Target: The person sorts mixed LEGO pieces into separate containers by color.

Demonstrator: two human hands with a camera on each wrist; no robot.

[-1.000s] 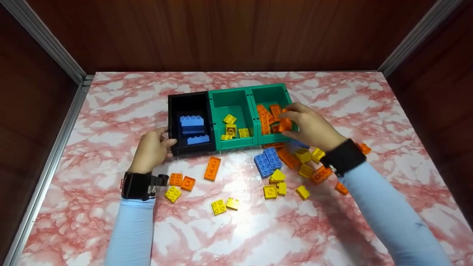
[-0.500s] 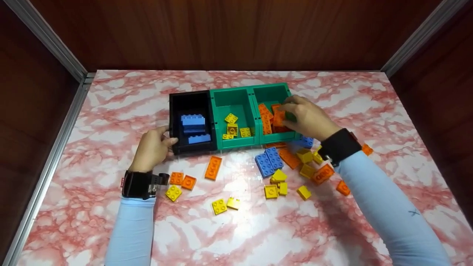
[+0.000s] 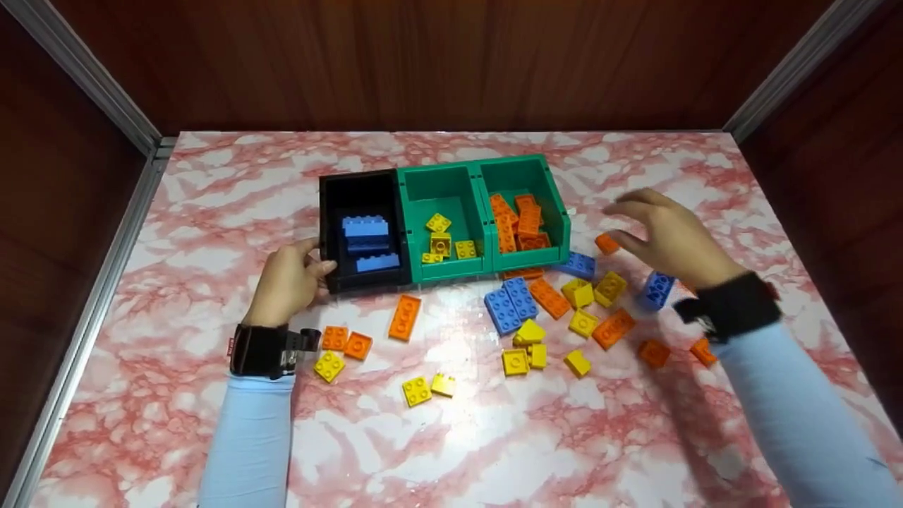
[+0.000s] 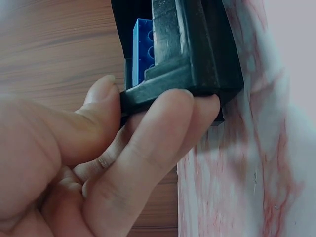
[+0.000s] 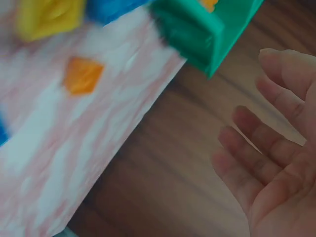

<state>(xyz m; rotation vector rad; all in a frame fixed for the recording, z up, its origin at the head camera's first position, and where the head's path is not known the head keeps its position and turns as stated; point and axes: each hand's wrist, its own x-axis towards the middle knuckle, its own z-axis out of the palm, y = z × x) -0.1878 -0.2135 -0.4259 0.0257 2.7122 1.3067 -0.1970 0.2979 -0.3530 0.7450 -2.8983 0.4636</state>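
Note:
My left hand [image 3: 288,281] pinches the left side rim of the black bin [image 3: 361,284], thumb inside and fingers outside, as the left wrist view also shows. Several blue bricks [image 3: 367,227] lie in that bin. Joined to it are a green bin [image 3: 451,271] with yellow bricks [image 3: 440,245] and another green bin [image 3: 530,261] with orange bricks [image 3: 529,219]. My right hand [image 3: 674,236] hovers over the table to the right of the bins, fingers spread and holding nothing. Near its thumb lies a small orange brick [image 3: 606,244]; a blue brick [image 3: 659,290] sits below the palm.
Loose bricks spread in front of the bins: a blue pair [image 3: 511,305], an orange brick [image 3: 614,329] and a yellow brick [image 3: 583,323] among them. Farther left lie a long orange brick [image 3: 404,317] and a yellow brick [image 3: 329,367]. Dark wooden walls [image 3: 451,63] enclose the marbled table [image 3: 395,466].
My right hand has released an orange brick into the right green bin and moved right, out of it. My left hand keeps its hold on the black bin.

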